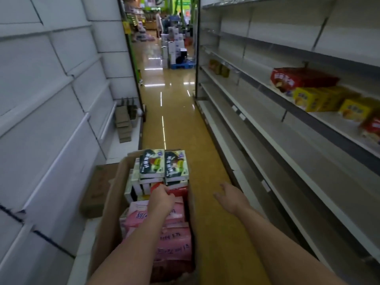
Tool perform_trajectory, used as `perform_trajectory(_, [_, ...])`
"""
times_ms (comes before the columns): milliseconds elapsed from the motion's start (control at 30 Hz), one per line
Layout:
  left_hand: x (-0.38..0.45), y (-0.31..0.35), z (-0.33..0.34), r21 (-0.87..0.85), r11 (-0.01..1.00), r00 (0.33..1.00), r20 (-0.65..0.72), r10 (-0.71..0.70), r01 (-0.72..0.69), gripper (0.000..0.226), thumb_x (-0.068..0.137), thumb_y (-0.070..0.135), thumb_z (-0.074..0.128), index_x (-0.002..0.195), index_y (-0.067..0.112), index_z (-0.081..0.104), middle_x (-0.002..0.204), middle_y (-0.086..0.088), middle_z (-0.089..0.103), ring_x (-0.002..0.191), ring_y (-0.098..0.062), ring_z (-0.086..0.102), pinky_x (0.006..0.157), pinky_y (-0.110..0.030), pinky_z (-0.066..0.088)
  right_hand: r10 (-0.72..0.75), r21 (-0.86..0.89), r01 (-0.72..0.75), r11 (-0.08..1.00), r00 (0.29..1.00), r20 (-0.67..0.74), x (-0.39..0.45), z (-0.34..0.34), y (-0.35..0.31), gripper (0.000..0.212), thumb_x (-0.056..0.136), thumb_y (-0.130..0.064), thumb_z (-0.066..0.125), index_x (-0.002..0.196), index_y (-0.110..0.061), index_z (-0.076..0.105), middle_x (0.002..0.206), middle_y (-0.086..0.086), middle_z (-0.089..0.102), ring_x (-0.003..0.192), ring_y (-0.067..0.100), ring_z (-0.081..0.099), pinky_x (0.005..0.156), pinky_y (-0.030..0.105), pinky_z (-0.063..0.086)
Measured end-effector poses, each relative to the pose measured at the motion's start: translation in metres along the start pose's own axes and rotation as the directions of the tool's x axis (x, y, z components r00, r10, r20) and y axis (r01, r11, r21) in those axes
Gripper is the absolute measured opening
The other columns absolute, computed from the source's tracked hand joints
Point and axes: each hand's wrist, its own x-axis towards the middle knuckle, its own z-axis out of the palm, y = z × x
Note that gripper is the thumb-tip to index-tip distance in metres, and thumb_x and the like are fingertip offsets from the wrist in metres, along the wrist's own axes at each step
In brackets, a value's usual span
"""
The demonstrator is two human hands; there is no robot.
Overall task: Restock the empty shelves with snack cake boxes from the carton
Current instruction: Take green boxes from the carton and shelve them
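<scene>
An open carton (pixel 109 202) stands on the aisle floor (pixel 178 128), close against the base of the left shelving. It is packed with snack cake boxes: two dark green boxes (pixel 163 163) lie side by side on top at the far end, white-edged boxes stand beneath them, a red box (pixel 178 191) sits in the middle, and pink boxes (pixel 174 237) fill the near half. The left hand (pixel 161 199) reaches into the carton, fingers curled down at the red box; the grip appears to be on that box, though blur prevents certainty. The right hand (pixel 231 197) is held over the floor to the right of the carton, fingers relaxed and spread, holding nothing. The right shelves (pixel 267 128) are mostly bare. One upper shelf carries a red box (pixel 298 78) at the back, yellow boxes (pixel 320 99) beside it, and part of another red pack (pixel 372 128) at the frame edge; a few brownish packs (pixel 219 67) stand further along the same level. A second, closed brown carton (pixel 96 188) lies on the base ledge of the left shelving, just beside the open one. Folded cardboard pieces (pixel 123 124) are stacked further along that ledge. At the far end of the aisle, white boxes (pixel 174 48) are stacked on a blue pallet (pixel 183 65).
</scene>
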Motion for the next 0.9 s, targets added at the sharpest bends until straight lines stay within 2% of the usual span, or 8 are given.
perform_trajectory(133, [0.041, -0.037, -0.023, -0.080, 0.995, 0.998, 0.010, -0.066, 0.066, 0.021, 0.093, 0.015, 0.050, 0.109, 0.004, 0.058, 0.109, -0.019, 0.065, 0.086, -0.028, 0.063, 0.072, -0.034, 0.052, -0.004, 0.062, 0.002, 0.998, 1.000, 0.030, 0.030, 0.030, -0.045, 0.060, 0.099, -0.035, 0.045, 0.150, -0.013, 0.022, 0.152, 0.008, 0.033, 0.137, 0.026, 0.035, 0.108, 0.033, 0.032])
perform_trajectory(233, [0.063, -0.052, -0.036, -0.027, 0.996, 0.997, -0.011, -0.081, 0.081, 0.011, 0.094, 0.016, 0.048, 0.088, 0.016, 0.056, 0.100, -0.008, 0.061, 0.081, -0.023, 0.053, 0.068, -0.029, 0.042, -0.010, 0.121, 0.004, 0.993, 0.999, 0.053, 0.051, 0.045, -0.069, 0.060, 0.099, -0.028, 0.046, 0.149, -0.006, 0.022, 0.153, 0.013, 0.031, 0.139, 0.026, 0.032, 0.109, 0.031, 0.030])
perform_trajectory(367, [0.088, -0.061, -0.039, -0.020, 0.993, 0.993, -0.033, -0.114, 0.114, 0.008, 0.095, 0.014, 0.047, 0.088, 0.015, 0.052, 0.089, -0.004, 0.054, 0.079, -0.021, 0.050, 0.068, -0.026, 0.037, 0.000, 0.154, -0.009, 0.988, 0.998, 0.057, 0.077, 0.052, -0.090, 0.045, 0.100, -0.020, 0.045, 0.142, -0.009, 0.034, 0.137, 0.012, 0.049, 0.122, 0.023, 0.049, 0.089, 0.027, 0.040])
perform_trajectory(467, [0.107, -0.059, -0.036, -0.058, 0.989, 0.989, -0.050, -0.137, 0.134, 0.017, 0.093, 0.011, 0.046, 0.077, 0.016, 0.047, 0.086, -0.005, 0.055, 0.074, -0.021, 0.049, 0.065, -0.026, 0.037, 0.011, 0.177, -0.024, 0.984, 0.997, 0.075, 0.106, 0.057, -0.098, 0.034, 0.099, -0.017, 0.046, 0.131, -0.007, 0.044, 0.119, 0.010, 0.058, 0.113, 0.025, 0.057, 0.084, 0.028, 0.045])
perform_trajectory(567, [0.128, -0.052, -0.029, -0.078, 0.983, 0.984, -0.048, -0.169, 0.165, 0.006, 0.095, 0.016, 0.051, 0.100, 0.015, 0.052, 0.103, -0.005, 0.059, 0.081, -0.022, 0.056, 0.064, -0.027, 0.042, 0.028, 0.198, -0.041, 0.979, 0.997, 0.065, 0.141, 0.064, -0.098, 0.033, 0.093, -0.026, 0.056, 0.121, -0.011, 0.051, 0.113, 0.006, 0.061, 0.105, 0.027, 0.061, 0.090, 0.037, 0.051])
perform_trajectory(633, [0.142, -0.047, -0.025, -0.063, 0.983, 0.983, -0.040, -0.177, 0.174, 0.025, 0.094, 0.020, 0.053, 0.117, 0.013, 0.050, 0.114, -0.010, 0.059, 0.091, -0.027, 0.061, 0.066, -0.032, 0.046, 0.028, 0.164, -0.038, 0.986, 0.998, 0.065, 0.162, 0.066, -0.099, 0.040, 0.088, -0.037, 0.061, 0.122, -0.017, 0.051, 0.116, 0.005, 0.062, 0.103, 0.024, 0.061, 0.088, 0.037, 0.051])
perform_trajectory(733, [0.164, -0.037, -0.018, -0.058, 0.980, 0.980, -0.046, -0.194, 0.191, 0.043, 0.092, 0.025, 0.058, 0.131, 0.012, 0.044, 0.128, -0.012, 0.051, 0.109, -0.030, 0.056, 0.085, -0.039, 0.049, 0.040, 0.129, -0.048, 0.991, 0.997, 0.066, 0.196, 0.071, -0.096, 0.049, 0.084, -0.047, 0.063, 0.125, -0.022, 0.051, 0.117, 0.003, 0.063, 0.102, 0.024, 0.062, 0.086, 0.036, 0.052])
perform_trajectory(900, [0.196, -0.028, -0.003, -0.018, 0.978, 0.972, -0.110, -0.208, 0.207, 0.069, 0.089, 0.036, 0.063, 0.143, 0.011, 0.030, 0.144, -0.014, 0.034, 0.127, -0.032, 0.042, 0.100, -0.045, 0.043, 0.040, 0.155, -0.050, 0.987, 0.997, 0.070, 0.228, 0.079, -0.095, 0.058, 0.087, -0.037, 0.064, 0.135, -0.017, 0.041, 0.121, 0.006, 0.061, 0.105, 0.027, 0.060, 0.084, 0.033, 0.049])
